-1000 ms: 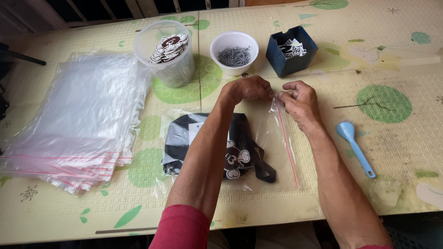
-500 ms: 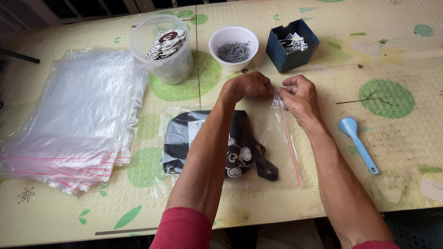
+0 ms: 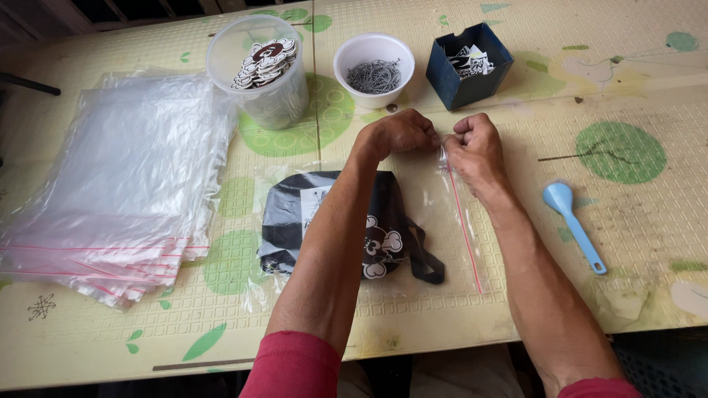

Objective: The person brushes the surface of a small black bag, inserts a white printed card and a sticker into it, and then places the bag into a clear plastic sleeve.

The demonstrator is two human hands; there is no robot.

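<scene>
Both my left hand and right hand pinch the far end of the clear plastic zip bag. Its red seal strip runs lengthwise from that pinch back toward me, nearer my right hand.

Both forearms reach forward from the bottom edge and converge toward the middle. The left hand is curled, knuckles up, wrist bent slightly inward, its fingers pinched together at the tips. The right hand faces it, also curled into a loose fist, thumb pressed against the bent forefinger. The two hands sit just beside each other, fingertips nearly touching. Red sleeves cover both upper arms; the forearms are bare.
</scene>
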